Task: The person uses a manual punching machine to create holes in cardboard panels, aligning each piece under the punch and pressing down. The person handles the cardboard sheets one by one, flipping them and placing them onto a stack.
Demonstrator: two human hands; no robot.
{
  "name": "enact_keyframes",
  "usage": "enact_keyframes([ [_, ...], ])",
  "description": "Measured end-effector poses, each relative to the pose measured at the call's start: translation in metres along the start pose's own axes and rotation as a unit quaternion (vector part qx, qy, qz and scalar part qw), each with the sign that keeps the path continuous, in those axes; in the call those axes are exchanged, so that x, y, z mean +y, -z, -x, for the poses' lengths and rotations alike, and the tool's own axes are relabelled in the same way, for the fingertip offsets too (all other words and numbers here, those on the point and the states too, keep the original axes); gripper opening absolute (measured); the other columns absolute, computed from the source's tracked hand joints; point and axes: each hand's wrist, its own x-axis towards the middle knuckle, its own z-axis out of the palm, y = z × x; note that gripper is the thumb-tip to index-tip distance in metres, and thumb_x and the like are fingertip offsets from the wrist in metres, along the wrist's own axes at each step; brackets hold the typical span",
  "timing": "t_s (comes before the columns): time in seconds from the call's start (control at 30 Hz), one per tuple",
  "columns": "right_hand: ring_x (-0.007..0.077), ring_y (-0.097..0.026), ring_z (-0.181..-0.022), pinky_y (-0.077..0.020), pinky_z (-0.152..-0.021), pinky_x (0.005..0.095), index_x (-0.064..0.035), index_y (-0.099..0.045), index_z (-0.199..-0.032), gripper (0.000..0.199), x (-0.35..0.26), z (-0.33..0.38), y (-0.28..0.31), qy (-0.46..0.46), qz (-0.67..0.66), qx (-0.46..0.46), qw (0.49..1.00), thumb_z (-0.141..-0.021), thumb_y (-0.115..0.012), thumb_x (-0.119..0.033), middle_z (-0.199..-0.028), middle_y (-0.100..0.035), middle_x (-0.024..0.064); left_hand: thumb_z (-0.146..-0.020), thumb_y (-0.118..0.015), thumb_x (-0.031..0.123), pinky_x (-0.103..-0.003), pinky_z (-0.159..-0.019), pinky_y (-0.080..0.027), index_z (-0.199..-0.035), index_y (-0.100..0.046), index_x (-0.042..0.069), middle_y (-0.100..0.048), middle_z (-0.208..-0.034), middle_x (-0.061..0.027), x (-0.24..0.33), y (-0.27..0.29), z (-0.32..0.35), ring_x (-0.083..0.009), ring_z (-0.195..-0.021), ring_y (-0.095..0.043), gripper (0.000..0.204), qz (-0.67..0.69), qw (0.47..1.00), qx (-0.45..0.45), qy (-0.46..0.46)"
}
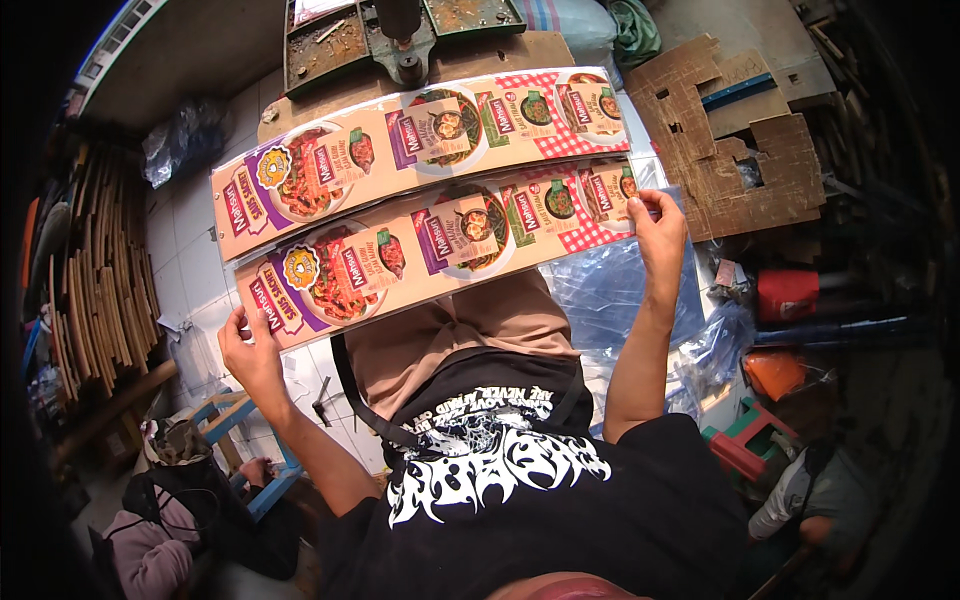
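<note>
In front of my lap lies a long beige printed panel (412, 272) with pictures of food dishes and a red-checked patch. My left hand (252, 350) grips its lower left corner, fingers wrapped around the edge. At the opposite end my right hand (657, 238) pinches the right edge between thumb and fingers. Just beyond it is a second panel (378, 122) with matching print, resting on a brown board (553, 50). The near panel's far edge runs close along that one; whether they touch I cannot tell.
A machine with a metal post (400, 25) and dark debris-filled trays (335, 52) stands ahead. Cut brown boards (780, 190) and a blue strip (737, 92) lie right. Clear plastic sheeting (600, 300) is beside my legs. Boards (105, 260) lean left. Two people sit nearby, behind left and right.
</note>
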Motion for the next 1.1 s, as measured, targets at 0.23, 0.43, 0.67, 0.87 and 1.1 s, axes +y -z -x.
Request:
enact_keyframes([
  [0.23,0.0122,-0.059,-0.069,-0.0500,-0.065,0.0273,0.0032,-0.066,-0.099,0.023,0.009,0.005,0.001,-0.012,-0.081,-0.021,0.996,-0.082,-0.070,-0.011,-0.082,-0.068,0.0079,-0.085,-0.069,0.017,-0.032,-0.073,-0.049,-0.111,-0.064,-0.004,-0.062,-0.096,-0.0100,-0.006,0.001,-0.001,-0.0162,-0.078,-0.055,0.033,0.029,0.999,-0.021,0.030],
  [0.43,0.0119,-0.061,-0.072,-0.0508,-0.066,0.0268,0.0038,-0.066,-0.100,0.022,-0.007,0.010,0.002,0.007,-0.027,-0.007,1.000,-0.082,-0.069,-0.009,-0.084,-0.069,0.0090,-0.086,-0.070,0.019,-0.029,-0.071,-0.051,-0.112,-0.063,-0.004,-0.063,-0.098,-0.0093,-0.012,0.001,-0.003,-0.0134,-0.078,-0.058,0.035,0.018,1.000,-0.021,0.005],
  [0.67,0.0113,-0.061,-0.068,-0.0509,-0.065,0.0270,0.0026,-0.067,-0.097,0.021,-0.005,0.016,0.001,0.009,0.003,0.014,1.000,-0.083,-0.070,-0.012,-0.080,-0.069,0.0071,-0.086,-0.069,0.017,-0.032,-0.072,-0.050,-0.112,-0.063,-0.005,-0.062,-0.100,-0.0117,-0.009,0.001,-0.001,-0.0176,-0.082,-0.058,0.035,0.040,0.999,-0.014,0.019],
  [0.87,0.0102,-0.059,-0.070,-0.0496,-0.064,0.0259,0.0028,-0.064,-0.099,0.022,-0.018,0.016,0.004,-0.014,-0.001,0.004,1.000,-0.085,-0.069,-0.013,-0.082,-0.067,0.0066,-0.085,-0.069,0.016,-0.032,-0.074,-0.050,-0.112,-0.063,-0.004,-0.062,-0.099,-0.0112,-0.004,0.003,-0.002,-0.0181,-0.081,-0.060,0.035,0.014,1.000,-0.018,0.015],
  [1.1,0.0100,-0.057,-0.074,-0.0485,-0.066,0.0257,0.0022,-0.063,-0.100,0.022,-0.019,0.012,0.004,0.002,-0.004,0.016,1.000,-0.086,-0.069,-0.014,-0.083,-0.063,0.0052,-0.086,-0.068,0.015,-0.031,-0.072,-0.050,-0.113,-0.062,-0.005,-0.062,-0.101,-0.0115,-0.009,0.002,-0.007,-0.0162,-0.081,-0.060,0.034,0.055,0.998,-0.023,0.023],
])
